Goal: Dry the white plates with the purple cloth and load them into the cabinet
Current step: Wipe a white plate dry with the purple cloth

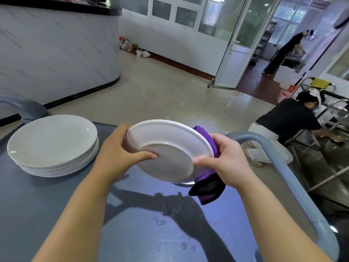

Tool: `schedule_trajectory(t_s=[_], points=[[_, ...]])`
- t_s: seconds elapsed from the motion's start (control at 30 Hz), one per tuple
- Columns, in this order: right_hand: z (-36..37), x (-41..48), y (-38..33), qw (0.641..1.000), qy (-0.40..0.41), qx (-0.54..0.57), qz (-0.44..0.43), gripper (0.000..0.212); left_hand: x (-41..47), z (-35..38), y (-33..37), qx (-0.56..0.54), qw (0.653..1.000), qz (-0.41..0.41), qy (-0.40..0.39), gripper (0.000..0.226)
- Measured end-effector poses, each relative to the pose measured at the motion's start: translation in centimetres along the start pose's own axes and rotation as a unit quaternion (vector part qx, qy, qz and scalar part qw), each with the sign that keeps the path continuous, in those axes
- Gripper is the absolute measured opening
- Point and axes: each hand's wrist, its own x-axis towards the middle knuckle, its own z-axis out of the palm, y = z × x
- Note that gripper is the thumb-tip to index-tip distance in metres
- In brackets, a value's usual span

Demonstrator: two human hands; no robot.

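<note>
I hold one white plate (168, 148) tilted above the grey cart top, its underside turned toward me. My left hand (120, 148) grips its left rim, thumb on the base. My right hand (224, 161) presses the purple cloth (207, 184) against the plate's right rim and far face; the cloth's end hangs down below the plate. A stack of several white plates (52, 144) rests on the cart to the left. No cabinet is in view.
The grey cart top (151, 224) carries water drops, and a grey rail (279, 163) runs along its right side. A person crouches at a steel trolley (324, 118) on the right. Another person stands beyond the open door (234, 52). A marbled counter (56, 53) stands at left.
</note>
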Motion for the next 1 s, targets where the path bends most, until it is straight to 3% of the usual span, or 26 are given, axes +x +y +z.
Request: schedule_trajectory(t_s=[0.1, 0.2, 0.3, 0.47, 0.57, 0.67, 0.73, 0.8, 0.87, 1.0], points=[[0.5, 0.0, 0.6, 0.999, 0.014, 0.025, 0.035, 0.041, -0.4, -0.5, -0.8, -0.025, 1.0, -0.012, 0.002, 0.064], [1.6, -0.1, 0.5, 0.992, 0.049, 0.097, 0.059, 0.007, -0.8, -0.9, -1.3, -0.045, 0.998, -0.04, 0.017, 0.075], [2.4, 0.2, 0.4, 0.975, 0.083, 0.185, 0.085, 0.02, -0.9, -1.5, -1.0, -0.041, 0.998, -0.038, 0.024, 0.074], [2.3, 1.6, -0.9, 0.982, 0.185, 0.023, 0.028, 0.01, -0.8, -2.0, -1.2, -0.037, 0.998, -0.043, 0.028, 0.067], [2.5, 2.5, -2.5, 0.971, 0.23, 0.019, -0.056, 0.013, -0.9, -1.7, -1.7, -0.033, 0.998, -0.057, 0.018, 0.058], [3.6, 2.8, -3.2, 0.982, 0.15, 0.007, -0.112, 0.021, -0.9, -1.1, -1.8, -0.04, 0.997, -0.066, 0.021, 0.06], [4.4, 2.7, -2.3, 0.98, 0.076, -0.082, -0.167, 0.016, -0.8, -0.9, -1.7, -0.045, 0.996, -0.074, 0.036, 0.057], [5.1, 2.4, -1.2, 0.952, 0.049, -0.19, -0.234, 0.029, -0.7, -1.0, -1.6, -0.044, 0.995, -0.077, 0.047, 0.057], [5.4, 2.3, -0.7, 0.949, 0.043, -0.21, -0.23, 0.036, -0.7, -1.1, -1.8, -0.035, 0.995, -0.076, 0.051, 0.062], [5.1, 2.9, -1.4, 0.952, 0.078, -0.263, -0.138, 0.034, -0.6, -0.7, -1.7, -0.025, 0.996, -0.076, 0.04, 0.061]])
